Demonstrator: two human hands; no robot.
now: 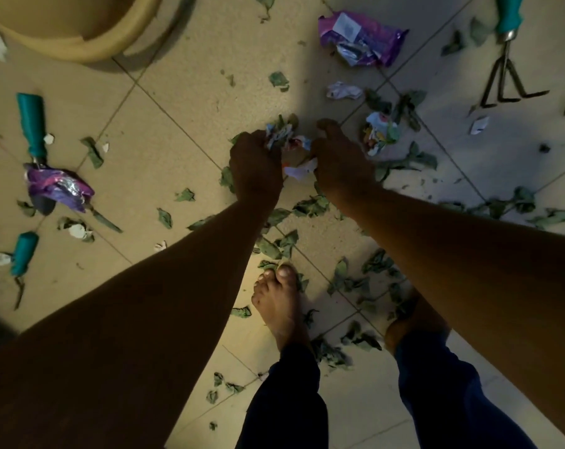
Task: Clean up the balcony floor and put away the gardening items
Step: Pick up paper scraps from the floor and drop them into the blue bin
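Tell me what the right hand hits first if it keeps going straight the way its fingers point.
Probably the crumpled colourful wrapper just beyond the right hand; depth is hard to judge.

Dim, warm light; the floor (184, 102) is brightest at its middle, arms in shadow, edges dark and slightly soft.

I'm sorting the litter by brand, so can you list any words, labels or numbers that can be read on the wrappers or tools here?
None can be read.
Purple wrapper: a white label patch, print too blurred.
Second purple wrapper: no legible print.
Crumpled scraps in the left hand and right hand: coloured print, unreadable.
Hand rake: no marking visible.
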